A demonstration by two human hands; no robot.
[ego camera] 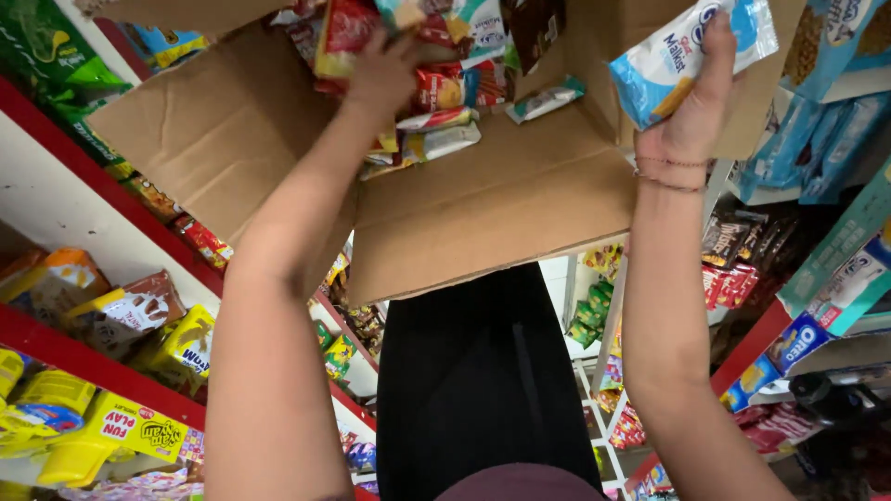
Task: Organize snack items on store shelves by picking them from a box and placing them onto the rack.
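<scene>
Light-blue snack packet point(682, 57) at top right; red and white packets point(444, 102) fill the cardboard box point(483, 199)

A light blue and white plastic snack packet point(682, 60) is sitting in the right hand point(694, 111), tilted with one end pointing up to the right, its glossy wrapper showing a picture of a pale biscuit near the lower edge. It is hanging just over the right-hand flap of an open brown cardboard box point(483, 199), which is resting against the person's dark clothing with its flaps spreading outward. The left hand point(385, 70) is reaching down into the box and pressing on a heap of small red, yellow and white snack packets point(445, 102), lying jumbled at all angles; which one the fingers are gripping, if any, is probably hidden.
</scene>
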